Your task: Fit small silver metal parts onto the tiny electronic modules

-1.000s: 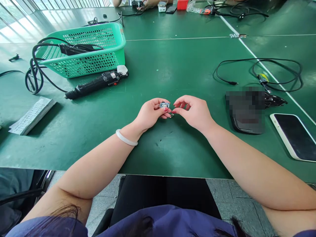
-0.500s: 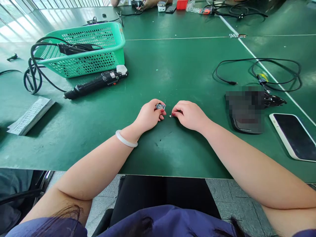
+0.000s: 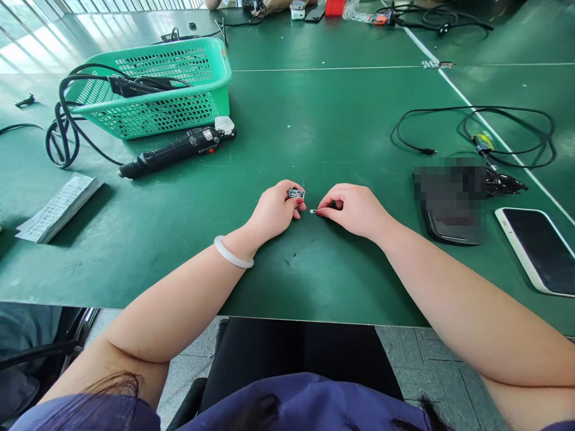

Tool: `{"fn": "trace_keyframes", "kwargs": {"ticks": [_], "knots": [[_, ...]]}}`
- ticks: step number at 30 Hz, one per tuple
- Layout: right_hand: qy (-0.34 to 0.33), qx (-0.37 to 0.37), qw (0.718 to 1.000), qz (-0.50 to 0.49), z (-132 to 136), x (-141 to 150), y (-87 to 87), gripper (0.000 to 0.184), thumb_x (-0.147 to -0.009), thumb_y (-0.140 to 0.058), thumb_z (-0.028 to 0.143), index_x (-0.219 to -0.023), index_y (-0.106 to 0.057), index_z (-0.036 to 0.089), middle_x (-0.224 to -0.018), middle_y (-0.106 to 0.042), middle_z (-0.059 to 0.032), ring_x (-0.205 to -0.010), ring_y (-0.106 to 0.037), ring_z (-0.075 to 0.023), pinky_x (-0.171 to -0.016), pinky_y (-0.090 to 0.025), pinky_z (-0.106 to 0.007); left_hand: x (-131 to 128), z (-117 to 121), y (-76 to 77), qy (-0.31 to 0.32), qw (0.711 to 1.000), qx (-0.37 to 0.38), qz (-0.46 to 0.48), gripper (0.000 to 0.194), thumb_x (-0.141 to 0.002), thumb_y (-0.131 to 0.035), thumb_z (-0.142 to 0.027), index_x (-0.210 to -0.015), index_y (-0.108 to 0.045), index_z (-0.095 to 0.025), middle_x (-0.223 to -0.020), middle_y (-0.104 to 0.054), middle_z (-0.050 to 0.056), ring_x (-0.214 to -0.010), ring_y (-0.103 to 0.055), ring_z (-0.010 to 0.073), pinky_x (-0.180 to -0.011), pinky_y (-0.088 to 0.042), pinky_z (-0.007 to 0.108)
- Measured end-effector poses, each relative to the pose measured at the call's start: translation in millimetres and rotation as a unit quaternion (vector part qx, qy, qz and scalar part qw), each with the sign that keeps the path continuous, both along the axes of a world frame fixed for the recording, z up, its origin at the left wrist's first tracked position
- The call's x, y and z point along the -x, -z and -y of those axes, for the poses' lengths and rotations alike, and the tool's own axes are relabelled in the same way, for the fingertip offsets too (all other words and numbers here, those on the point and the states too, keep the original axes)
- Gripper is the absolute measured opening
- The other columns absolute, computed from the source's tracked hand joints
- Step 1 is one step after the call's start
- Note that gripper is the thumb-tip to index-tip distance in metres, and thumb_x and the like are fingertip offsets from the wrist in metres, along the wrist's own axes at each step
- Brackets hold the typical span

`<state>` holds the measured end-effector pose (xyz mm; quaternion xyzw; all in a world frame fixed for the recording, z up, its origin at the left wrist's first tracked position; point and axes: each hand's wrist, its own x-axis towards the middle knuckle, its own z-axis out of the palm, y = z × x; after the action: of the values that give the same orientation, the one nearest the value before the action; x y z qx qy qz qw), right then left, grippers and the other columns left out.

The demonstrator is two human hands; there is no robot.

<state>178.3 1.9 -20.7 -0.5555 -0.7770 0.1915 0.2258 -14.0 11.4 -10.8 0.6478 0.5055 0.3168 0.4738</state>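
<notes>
Over the green table (image 3: 287,269), my left hand (image 3: 273,208) is closed around a small patterned black-and-white piece (image 3: 296,193); its kind is too small to make out. A white bracelet (image 3: 231,254) circles my left wrist. Just to the right, my right hand (image 3: 353,208) pinches a tiny pale piece (image 3: 313,211) between thumb and forefinger, its end pointing toward my left hand. A narrow gap separates the two hands. The palm sides and most of the curled fingers are hidden.
A green basket (image 3: 153,114) with cables stands at the back left, a black electric screwdriver (image 3: 175,151) before it. A folded paper (image 3: 60,206) lies left. To the right are a coiled cable (image 3: 507,111), a blurred dark object (image 3: 451,206) and a phone (image 3: 539,250). Someone's hand (image 3: 274,6) shows far off.
The view has shifted slightly. My right hand's fingers have changed their pinch a little, and more of the tiny pale piece shows beyond the fingertips. My left hand keeps its hold.
</notes>
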Motion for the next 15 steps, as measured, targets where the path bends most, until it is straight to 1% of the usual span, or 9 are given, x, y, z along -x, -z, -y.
{"fn": "trace_keyframes", "kwargs": {"ticks": [3, 5, 8, 10, 12, 15], "knots": [[-0.005, -0.011, 1.0, 0.019, 1, 1, -0.9, 0.012, -0.079, -0.067, 0.025, -0.068, -0.07, 0.022, -0.078, -0.066, -0.0015, -0.067, -0.054, -0.0145, -0.059, -0.039, -0.031, 0, 2, -2.0, 0.008, 1.0, -0.006, -0.017, 0.016, -0.081, -0.048, -0.007, -0.09, -0.055, -0.019, -0.071, -0.068, 0.0, -0.054, -0.058, 0.0098, -0.06, -0.045, 0.025], [0.006, -0.036, 0.999, 0.017, 3, 2, -3.4, 0.011, -0.079, -0.066, 0.024, -0.069, -0.069, 0.021, -0.077, -0.066, -0.0019, -0.067, -0.055, -0.0153, -0.06, -0.04, -0.032, 0, 3, -4.7, 0.013, 0.999, -0.006, -0.036, 0.017, -0.081, -0.046, -0.007, -0.091, -0.055, -0.019, -0.073, -0.069, 0.0, -0.054, -0.058, 0.0093, -0.06, -0.045, 0.024], [0.048, -0.105, 0.993, -0.023, 8, 5, -9.9, 0.012, -0.08, -0.065, 0.025, -0.07, -0.069, 0.021, -0.078, -0.067, -0.0025, -0.068, -0.055, -0.0159, -0.062, -0.042, -0.032, -1, 6, -8.8, 0.021, 0.997, -0.008, -0.073, 0.02, -0.082, -0.044, -0.007, -0.093, -0.055, -0.019, -0.076, -0.07, 0.0, -0.057, -0.059, 0.0085, -0.062, -0.045, 0.023], [0.061, -0.142, 0.986, -0.062, 13, 10, -14.3, 0.01, -0.081, -0.064, 0.024, -0.072, -0.069, 0.021, -0.079, -0.068, -0.0024, -0.068, -0.056, -0.0155, -0.063, -0.044, -0.032, -3, 9, -10.0, 0.029, 0.996, -0.021, -0.087, 0.02, -0.083, -0.043, -0.008, -0.094, -0.056, -0.019, -0.077, -0.07, 0.0, -0.058, -0.06, 0.0084, -0.065, -0.046, 0.023], [0.059, -0.161, 0.981, -0.089, 18, 16, -16.8, 0.01, -0.081, -0.064, 0.023, -0.072, -0.068, 0.021, -0.079, -0.068, -0.0021, -0.068, -0.056, -0.0152, -0.062, -0.045, -0.031, -5, 10, -9.9, 0.036, 0.994, -0.043, -0.096, 0.018, -0.083, -0.044, -0.009, -0.094, -0.056, -0.019, -0.074, -0.069, -0.001, -0.06, -0.061, 0.0092, -0.067, -0.046, 0.023], [0.051, -0.167, 0.979, -0.105, 21, 24, -16.2, 0.009, -0.079, -0.065, 0.02, -0.072, -0.068, 0.021, -0.078, -0.068, -0.0016, -0.069, -0.056, -0.0147, -0.061, -0.045, -0.03, -8, 13, -9.3, 0.042, 0.989, -0.073, -0.119, 0.018, -0.084, -0.046, -0.01, -0.095, -0.058, -0.018, -0.065, -0.065, -0.003, -0.062, -0.062, 0.0112, -0.068, -0.046, 0.025]]}}
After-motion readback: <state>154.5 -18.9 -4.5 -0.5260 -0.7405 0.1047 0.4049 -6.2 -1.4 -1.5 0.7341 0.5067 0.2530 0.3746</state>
